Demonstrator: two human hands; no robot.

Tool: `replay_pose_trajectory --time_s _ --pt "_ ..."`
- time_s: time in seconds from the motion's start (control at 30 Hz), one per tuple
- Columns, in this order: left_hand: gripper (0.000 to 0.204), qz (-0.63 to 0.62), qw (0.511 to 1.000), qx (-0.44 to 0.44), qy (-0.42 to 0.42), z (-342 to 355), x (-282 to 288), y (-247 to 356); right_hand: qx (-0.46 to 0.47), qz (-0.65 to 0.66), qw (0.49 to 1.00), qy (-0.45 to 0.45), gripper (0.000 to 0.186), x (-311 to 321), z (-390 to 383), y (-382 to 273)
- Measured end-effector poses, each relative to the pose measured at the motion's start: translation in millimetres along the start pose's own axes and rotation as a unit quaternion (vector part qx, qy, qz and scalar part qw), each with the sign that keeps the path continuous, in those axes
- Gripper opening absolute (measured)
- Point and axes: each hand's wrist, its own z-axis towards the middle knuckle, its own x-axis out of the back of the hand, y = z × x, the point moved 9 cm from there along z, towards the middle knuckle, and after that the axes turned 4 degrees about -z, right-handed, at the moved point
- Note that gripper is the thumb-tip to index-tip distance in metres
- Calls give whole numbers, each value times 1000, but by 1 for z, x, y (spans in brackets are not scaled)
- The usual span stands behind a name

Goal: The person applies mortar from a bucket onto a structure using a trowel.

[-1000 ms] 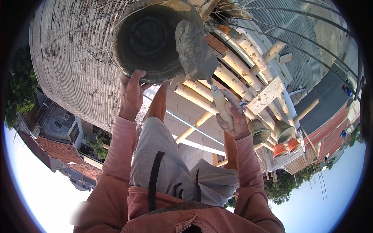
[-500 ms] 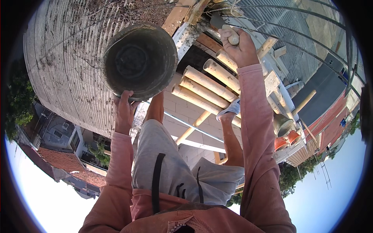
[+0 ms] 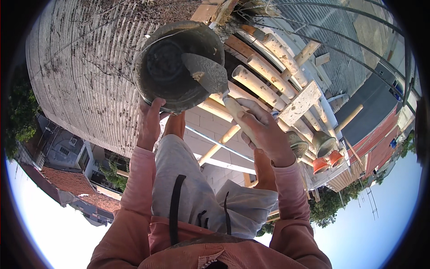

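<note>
My left hand is closed on the near rim of a dark, mortar-stained bucket, which is tipped so that I look into it. Its inside looks dark, with grey residue on the wall. In my right hand is a trowel, gripped by its pale handle. The trowel's grey blade reaches over the bucket's right rim into the mouth, with a patch of mortar on it. Whether the blade touches the bucket wall I cannot tell.
Several bamboo poles lie to the right, with a mortar-spattered board across them. Orange buckets and a grey bucket stand farther right. A corrugated roof spreads left. Dark reinforcing bars arch across the upper right.
My right hand has brought the trowel down and left from the beam at the top to the bucket's mouth. The bucket has shifted slightly right and up in my left hand.
</note>
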Motion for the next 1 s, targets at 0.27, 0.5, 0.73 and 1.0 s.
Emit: replay_pose_trajectory --time_s 0.27,0.5,0.73,1.0 --pt "39 -43 998 -33 -37 0 -17 14 222 -523 798 202 41 -65 34 -32" --pt "41 38 998 -41 -21 -8 -17 39 282 -510 791 188 38 -45 28 -58" --pt "43 28 996 -60 -59 2 -18 46 268 -583 757 126 34 -42 28 -25" --pt "46 35 993 -44 -99 4 -28 43 354 -512 746 237 42 -23 41 -75"
